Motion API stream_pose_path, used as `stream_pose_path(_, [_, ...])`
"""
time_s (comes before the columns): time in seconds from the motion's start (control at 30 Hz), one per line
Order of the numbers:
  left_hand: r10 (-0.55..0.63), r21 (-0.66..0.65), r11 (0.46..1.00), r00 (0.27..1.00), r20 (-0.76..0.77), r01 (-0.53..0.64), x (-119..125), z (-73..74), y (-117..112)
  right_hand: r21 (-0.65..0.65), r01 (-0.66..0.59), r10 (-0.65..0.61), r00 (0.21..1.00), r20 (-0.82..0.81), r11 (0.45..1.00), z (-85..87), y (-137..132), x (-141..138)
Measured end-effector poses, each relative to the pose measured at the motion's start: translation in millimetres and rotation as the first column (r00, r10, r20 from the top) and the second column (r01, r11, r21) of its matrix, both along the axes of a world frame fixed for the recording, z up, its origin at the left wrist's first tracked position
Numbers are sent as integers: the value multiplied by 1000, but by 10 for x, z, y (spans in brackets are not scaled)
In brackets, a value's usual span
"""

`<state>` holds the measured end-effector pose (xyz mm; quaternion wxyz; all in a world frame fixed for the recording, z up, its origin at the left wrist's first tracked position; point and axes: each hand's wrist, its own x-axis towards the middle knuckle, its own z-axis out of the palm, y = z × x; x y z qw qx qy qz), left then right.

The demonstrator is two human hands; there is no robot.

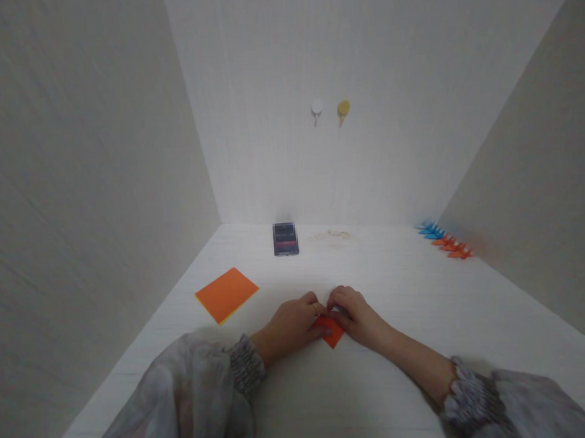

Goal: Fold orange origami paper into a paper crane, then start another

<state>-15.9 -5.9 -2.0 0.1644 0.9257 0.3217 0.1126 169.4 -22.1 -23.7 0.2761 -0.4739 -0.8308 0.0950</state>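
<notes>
A small folded piece of orange paper (334, 339) lies on the white table between my hands, one corner pointing toward me. My left hand (294, 320), with a ring on one finger, presses on its left side, fingers closed down on it. On the right, my right hand (358, 313) has its thumb and fingers bent together at the paper's upper right edge. Both hands cover the far part of the paper, so its folds there are hidden. Off to the left rests a stack of orange square sheets (226, 294) with a yellow edge showing.
At the back stands a dark, pixelated rectangular object (285, 241). Blue folded paper cranes (430, 230) and orange ones (453, 246) line the right wall. Walls enclose the table left, right and behind. A white hook (317, 108) and a yellow hook (343, 109) are on the back wall.
</notes>
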Motion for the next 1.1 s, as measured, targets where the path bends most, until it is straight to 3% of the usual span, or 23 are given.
stream_pose_path(0.3, [-6, 77, 997, 999, -39, 9, -19, -14, -12, 3, -108, 108, 994, -14, 994, 44, -21, 69])
stream_pose_path(0.73, [45, -109, 994, 991, 124, -31, -28, -65, 29, -20, -187, 185, 981, -65, 982, 48, -40, 120])
stream_pose_path(0.9, [74, -136, 989, 983, 167, -51, -30, -86, 42, -23, -220, 219, 975, -45, 975, 69, -51, 127])
stream_pose_path(1.1, [17, -103, 995, 986, 165, 0, -38, -59, 44, -39, -233, 231, 971, -64, 972, 96, -76, 129])
